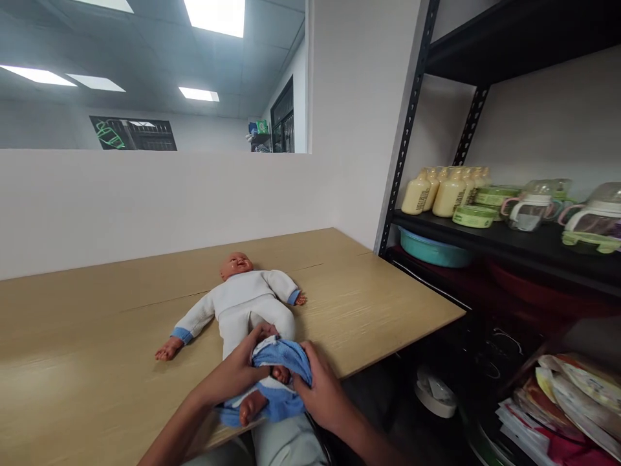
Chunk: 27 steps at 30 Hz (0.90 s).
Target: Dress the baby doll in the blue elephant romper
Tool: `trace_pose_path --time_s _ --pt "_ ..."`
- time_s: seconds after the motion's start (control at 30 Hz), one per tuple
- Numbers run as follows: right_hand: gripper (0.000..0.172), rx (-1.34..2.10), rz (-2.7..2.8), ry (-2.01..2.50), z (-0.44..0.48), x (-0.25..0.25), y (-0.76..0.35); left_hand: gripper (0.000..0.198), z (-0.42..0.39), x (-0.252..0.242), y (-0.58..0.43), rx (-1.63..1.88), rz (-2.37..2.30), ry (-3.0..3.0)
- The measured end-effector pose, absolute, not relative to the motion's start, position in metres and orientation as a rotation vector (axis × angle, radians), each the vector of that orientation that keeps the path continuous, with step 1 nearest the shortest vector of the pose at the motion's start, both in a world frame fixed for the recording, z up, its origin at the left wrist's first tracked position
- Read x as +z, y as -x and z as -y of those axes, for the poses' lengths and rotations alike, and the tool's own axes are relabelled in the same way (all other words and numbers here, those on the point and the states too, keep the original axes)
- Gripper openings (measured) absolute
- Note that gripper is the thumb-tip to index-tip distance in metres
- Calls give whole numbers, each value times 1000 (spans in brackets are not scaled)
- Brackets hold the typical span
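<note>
Both hands, left hand (242, 370) and right hand (317, 395), grip the blue cloth (284, 359) bunched around the doll (245, 304)'s legs at the worktop (388, 310)'s near edge; a hard tug could probably drag the doll off.

I see an office-like room fitted out for baby care: ceiling light panels (216, 14), a white partition wall (145, 200), a wooden worktop (378, 298), and a black metal shelf (509, 239) stocked with cream bottles (449, 191) and baby cups (528, 207).
</note>
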State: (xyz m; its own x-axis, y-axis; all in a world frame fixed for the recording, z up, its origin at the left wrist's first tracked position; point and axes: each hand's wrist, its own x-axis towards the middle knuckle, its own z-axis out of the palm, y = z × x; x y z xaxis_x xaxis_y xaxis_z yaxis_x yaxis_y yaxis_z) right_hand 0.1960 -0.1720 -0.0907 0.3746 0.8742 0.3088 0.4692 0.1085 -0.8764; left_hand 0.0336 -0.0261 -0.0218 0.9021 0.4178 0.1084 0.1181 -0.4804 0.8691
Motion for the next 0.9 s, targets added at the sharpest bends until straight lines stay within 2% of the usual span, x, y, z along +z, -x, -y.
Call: trace_pose_path --time_s 0.13,0.27,0.33,0.47,0.6,0.73,0.9 --pt "54 265 1277 1356 167 -89 -193 56 25 -19 -29 410 -292 -2014" --pt "68 299 1255 1297 163 -81 -197 52 26 -21 -28 497 -298 -1985" --pt "65 351 1302 1287 158 -77 -205 50 26 -24 -27 532 -330 -1979" --pt "42 419 1442 1334 146 -71 -231 46 24 -24 -25 550 -421 -2006" --pt "30 562 1588 1274 135 -62 -259 53 22 -18 -24 529 -427 -2116" --pt "38 708 1684 1213 127 -50 -274 65 21 -10 -24 537 -451 -2213" --pt "47 960 1648 1182 105 -52 -277 63 7 -13 -23 483 -520 -2128"
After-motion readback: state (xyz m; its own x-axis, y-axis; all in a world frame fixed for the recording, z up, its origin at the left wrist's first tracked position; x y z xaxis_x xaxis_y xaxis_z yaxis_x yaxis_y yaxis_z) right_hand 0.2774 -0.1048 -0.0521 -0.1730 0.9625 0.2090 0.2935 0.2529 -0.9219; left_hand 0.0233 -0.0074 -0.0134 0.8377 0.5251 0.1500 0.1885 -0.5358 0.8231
